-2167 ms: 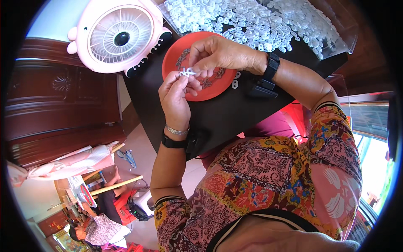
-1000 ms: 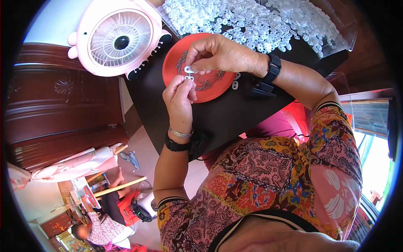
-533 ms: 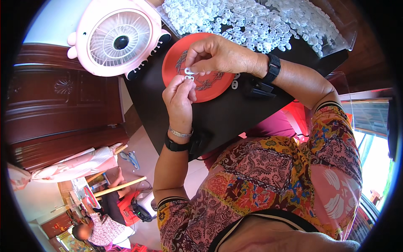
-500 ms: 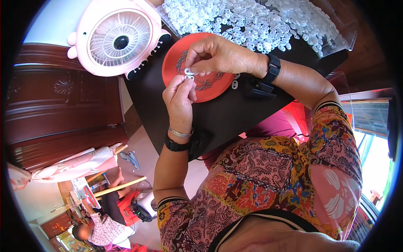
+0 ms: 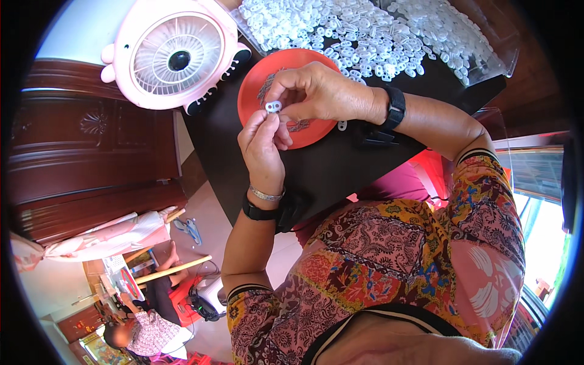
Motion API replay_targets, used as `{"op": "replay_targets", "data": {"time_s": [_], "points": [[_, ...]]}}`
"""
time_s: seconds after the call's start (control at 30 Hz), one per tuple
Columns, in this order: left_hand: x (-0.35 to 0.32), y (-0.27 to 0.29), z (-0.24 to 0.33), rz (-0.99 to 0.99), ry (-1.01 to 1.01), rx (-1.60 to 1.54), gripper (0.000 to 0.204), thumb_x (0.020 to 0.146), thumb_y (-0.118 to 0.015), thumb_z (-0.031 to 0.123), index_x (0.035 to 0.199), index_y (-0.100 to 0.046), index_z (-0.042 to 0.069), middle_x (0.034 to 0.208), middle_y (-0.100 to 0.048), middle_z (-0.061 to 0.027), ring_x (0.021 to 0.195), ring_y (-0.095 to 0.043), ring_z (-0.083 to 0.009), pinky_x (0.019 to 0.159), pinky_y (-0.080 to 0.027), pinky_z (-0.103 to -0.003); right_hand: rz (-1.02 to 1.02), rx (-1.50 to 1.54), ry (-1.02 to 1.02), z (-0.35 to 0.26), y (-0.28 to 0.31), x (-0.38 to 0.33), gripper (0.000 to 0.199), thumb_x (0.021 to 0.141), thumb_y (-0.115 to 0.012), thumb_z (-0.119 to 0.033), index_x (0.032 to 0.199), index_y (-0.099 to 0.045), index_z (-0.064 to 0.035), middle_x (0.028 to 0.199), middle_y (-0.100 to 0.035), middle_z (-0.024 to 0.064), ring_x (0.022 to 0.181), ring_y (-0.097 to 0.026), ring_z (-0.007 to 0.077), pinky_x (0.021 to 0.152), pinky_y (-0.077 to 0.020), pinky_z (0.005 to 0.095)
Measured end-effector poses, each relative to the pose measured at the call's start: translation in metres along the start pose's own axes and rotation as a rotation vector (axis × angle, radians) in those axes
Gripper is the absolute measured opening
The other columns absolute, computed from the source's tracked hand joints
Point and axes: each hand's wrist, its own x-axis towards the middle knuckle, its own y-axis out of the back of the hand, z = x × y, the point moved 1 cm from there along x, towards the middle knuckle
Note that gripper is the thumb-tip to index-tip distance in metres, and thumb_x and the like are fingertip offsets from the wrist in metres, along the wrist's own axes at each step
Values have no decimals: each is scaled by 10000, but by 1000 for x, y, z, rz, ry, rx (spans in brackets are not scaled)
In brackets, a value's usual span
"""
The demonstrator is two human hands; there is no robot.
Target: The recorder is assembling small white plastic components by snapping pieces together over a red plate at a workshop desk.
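One head-worn fisheye camera looks steeply down from close above the person's lap and the black desk point(image 5: 340, 170). The forearms enter from the lower edge, the fan point(image 5: 173, 55) sits at the top, and the floor shows lower left.

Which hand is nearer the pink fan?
Left. The left hand is raised just below and right of the pink fan, apart from it. The right hand sits farther right, over the red dish; both hands' fingers meet on a small white part.
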Motion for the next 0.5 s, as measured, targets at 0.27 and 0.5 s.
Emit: {"op": "replay_targets", "data": {"time_s": [0.27,0.5], "points": [[1,0,-2,-10,31,-83,223,915,-473,176,884,-572,-21,667,-584,-73,566,-555,-140,516,-390,-227,52,-233,101,-3,-3,-2,227,779,-702,-9,972,-584,-8,887,-634,53,810,-650,136,711,-540,266],[1,-4,-1,22,37,-161,252,914,-477,190,866,-593,-28,684,-616,-88,579,-575,-133,538,-425,-223,88,-387,192,-7,-4,-3,249,758,-712,-32,971,-584,-13,890,-641,87,796,-664,202,715,-543,284]]}}
